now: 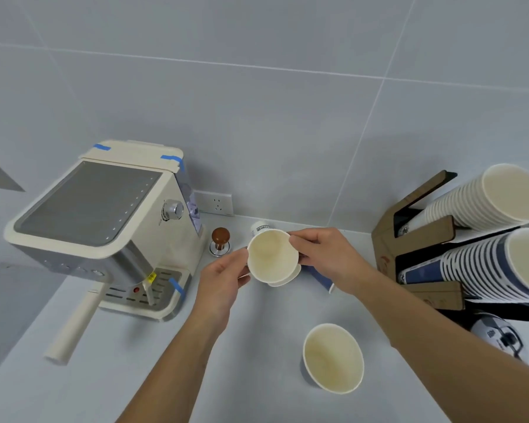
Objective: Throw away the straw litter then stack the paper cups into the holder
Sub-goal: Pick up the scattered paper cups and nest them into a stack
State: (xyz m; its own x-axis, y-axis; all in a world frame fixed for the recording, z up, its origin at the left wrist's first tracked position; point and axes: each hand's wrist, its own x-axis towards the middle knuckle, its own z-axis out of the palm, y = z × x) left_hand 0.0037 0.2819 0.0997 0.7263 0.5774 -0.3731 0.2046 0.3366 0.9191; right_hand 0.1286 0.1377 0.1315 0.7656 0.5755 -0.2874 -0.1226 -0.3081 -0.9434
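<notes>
Both hands hold a cream-lined paper cup [272, 256] above the counter, mouth towards me. My left hand [223, 280] pinches its left rim and my right hand [324, 257] grips its right rim. A second rim shows just under it, so cups look nested. Beneath my right hand lies a blue cup [322, 277] on its side. Another paper cup [333, 357] stands upright near the front of the counter. At the right, a cardboard cup holder [388, 239] carries a white stack [483, 199] and a blue-striped stack [486, 267]. No straw litter is visible.
An espresso machine [104, 227] fills the left of the counter, its portafilter handle [74, 325] jutting forward. A wooden-topped tamper [220, 241] and a small white bottle [260, 227] stand by the wall socket [216, 204]. A dark item [501, 334] sits under the holder.
</notes>
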